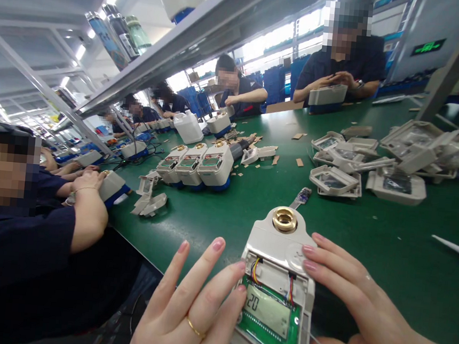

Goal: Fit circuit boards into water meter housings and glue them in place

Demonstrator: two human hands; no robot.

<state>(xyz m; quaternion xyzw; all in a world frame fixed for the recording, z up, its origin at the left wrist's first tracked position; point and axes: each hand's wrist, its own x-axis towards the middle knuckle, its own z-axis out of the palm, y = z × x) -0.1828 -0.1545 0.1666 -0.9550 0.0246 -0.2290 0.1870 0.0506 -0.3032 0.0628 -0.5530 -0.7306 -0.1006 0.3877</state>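
Observation:
A beige meter (300, 285) with its front cover off is in front of me, at the lower middle. Inside it sits a green circuit board (258, 328) whose display shows "20"; coloured wires run above it, and a brass threaded ring (285, 219) tops the housing. My right hand (362, 307) holds the meter's right side, fingertips on its upper face and thumb lower down by the edge. At the left edge, the index finger and thumb of my left hand (197, 308) touch the housing beside the board, with the other fingers stretched out and spread.
Three similar open meters (196, 164) stand in a row on the green table (250, 211). Loose beige covers (397, 184) pile up at the right; a white-tipped tube (454, 248) lies nearby. A co-worker's arm (89, 208) is close on the left, and others sit opposite. A metal shelf (193, 40) hangs overhead.

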